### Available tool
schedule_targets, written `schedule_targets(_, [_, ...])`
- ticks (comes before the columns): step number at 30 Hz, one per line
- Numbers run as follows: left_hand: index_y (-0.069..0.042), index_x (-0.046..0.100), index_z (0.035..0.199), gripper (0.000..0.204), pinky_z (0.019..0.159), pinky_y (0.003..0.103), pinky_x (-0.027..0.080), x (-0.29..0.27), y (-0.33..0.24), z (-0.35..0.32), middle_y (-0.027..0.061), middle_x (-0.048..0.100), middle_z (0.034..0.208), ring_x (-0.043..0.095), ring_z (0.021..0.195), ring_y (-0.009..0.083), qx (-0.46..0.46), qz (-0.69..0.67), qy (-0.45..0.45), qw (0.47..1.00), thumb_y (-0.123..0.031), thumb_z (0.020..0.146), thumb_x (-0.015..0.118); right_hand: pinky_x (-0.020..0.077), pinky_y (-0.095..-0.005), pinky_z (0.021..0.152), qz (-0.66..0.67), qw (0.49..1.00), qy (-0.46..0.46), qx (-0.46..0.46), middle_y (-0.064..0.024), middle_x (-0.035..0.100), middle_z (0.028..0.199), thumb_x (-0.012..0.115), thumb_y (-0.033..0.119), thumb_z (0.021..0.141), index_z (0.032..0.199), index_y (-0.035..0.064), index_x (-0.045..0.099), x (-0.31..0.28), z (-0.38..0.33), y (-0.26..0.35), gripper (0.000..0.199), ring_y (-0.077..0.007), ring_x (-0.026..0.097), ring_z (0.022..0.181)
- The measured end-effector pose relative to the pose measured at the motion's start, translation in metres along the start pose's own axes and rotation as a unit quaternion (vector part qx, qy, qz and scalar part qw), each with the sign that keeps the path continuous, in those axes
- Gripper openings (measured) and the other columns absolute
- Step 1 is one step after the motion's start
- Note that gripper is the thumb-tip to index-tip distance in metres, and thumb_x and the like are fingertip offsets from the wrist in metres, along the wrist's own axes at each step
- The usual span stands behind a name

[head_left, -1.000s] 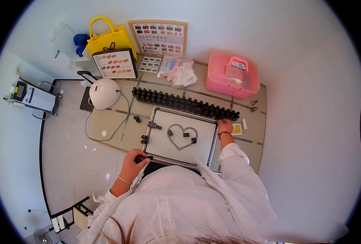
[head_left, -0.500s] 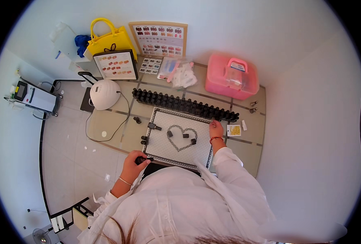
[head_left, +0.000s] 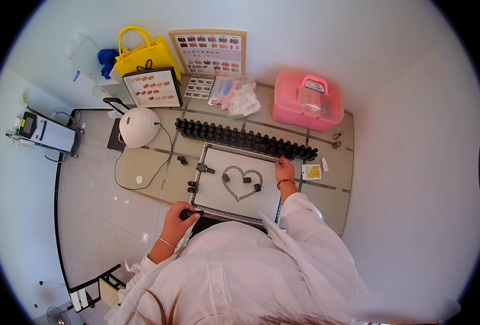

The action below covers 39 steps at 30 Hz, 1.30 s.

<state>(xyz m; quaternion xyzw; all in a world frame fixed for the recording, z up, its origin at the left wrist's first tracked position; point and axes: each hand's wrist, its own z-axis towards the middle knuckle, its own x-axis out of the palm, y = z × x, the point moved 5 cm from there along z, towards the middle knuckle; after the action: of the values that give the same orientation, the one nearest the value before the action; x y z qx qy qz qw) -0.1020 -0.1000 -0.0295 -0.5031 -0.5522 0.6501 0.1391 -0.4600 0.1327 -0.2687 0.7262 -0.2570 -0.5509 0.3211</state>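
small dark bottle (head_left: 187, 214) lies sideways in the left hand (head_left: 178, 222) at the white patterned mat's (head_left: 218, 200) near-left corner.

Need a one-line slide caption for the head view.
Left hand grips a small dark bottle at the white heart-patterned mat; right hand rests on the mat's far right edge.

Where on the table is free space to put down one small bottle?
Bare tiles lie between the white dome lamp and the white mat, and right of the mat, below the yellow packet. The bottle row and mat centre are crowded.
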Motion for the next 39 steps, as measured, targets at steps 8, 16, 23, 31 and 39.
schedule_targets(8, [-0.004,0.063,0.090,0.024,0.076,0.032,0.049,0.003,0.001,0.002,0.0074,0.061,0.089,0.060,0.083,0.0229,0.009,0.000,0.011,1.000,-0.009,0.075,0.081,0.0501,-0.0416,0.093,0.006,1.000,0.017,-0.021,-0.0157,0.068,0.116,0.068,0.025,0.087,0.124,0.0100,0.065,0.004,0.008,-0.011,0.040,-0.0339,0.064,0.108])
schedule_targets(16, [-0.005,0.063,0.091,0.024,0.077,0.032,0.049,0.006,0.007,0.003,0.0072,0.062,0.089,0.060,0.084,0.0227,0.007,-0.017,0.011,1.000,-0.009,0.075,0.081,0.0524,-0.0405,0.082,0.034,0.999,-0.004,0.040,-0.0159,0.071,0.099,0.068,0.021,0.085,0.113,0.0079,0.067,-0.011,0.001,-0.020,0.031,-0.0320,0.067,0.092])
schedule_targets(23, [-0.005,0.063,0.091,0.024,0.076,0.032,0.049,0.003,0.003,-0.006,0.0064,0.062,0.089,0.060,0.084,0.0215,0.005,-0.007,-0.001,1.000,-0.010,0.076,0.081,0.0500,-0.0335,0.087,0.058,0.930,0.256,-0.257,-0.0120,0.063,0.113,0.074,0.018,0.079,0.117,0.0051,0.062,-0.001,-0.106,0.047,0.042,-0.0238,0.062,0.102])
schedule_targets(31, [-0.004,0.064,0.089,0.022,0.075,0.031,0.048,0.013,0.000,-0.005,0.0065,0.061,0.088,0.059,0.082,0.0208,0.022,-0.016,0.024,0.999,-0.011,0.076,0.080,0.0534,-0.0361,0.064,0.502,0.752,0.197,0.378,-0.0107,0.065,0.078,0.059,0.029,0.095,0.098,0.0055,0.060,0.033,-0.100,-0.020,0.023,-0.0290,0.065,0.073])
schedule_targets(39, [-0.005,0.064,0.090,0.023,0.074,0.031,0.048,0.016,-0.003,-0.009,0.0058,0.061,0.088,0.058,0.081,0.0199,0.023,-0.023,0.029,0.999,-0.011,0.076,0.080,0.0394,-0.0295,0.042,0.557,0.660,0.245,0.441,-0.0124,0.058,0.072,0.055,0.031,0.095,0.090,0.0070,0.050,0.023,-0.103,-0.037,0.025,-0.0240,0.052,0.053])
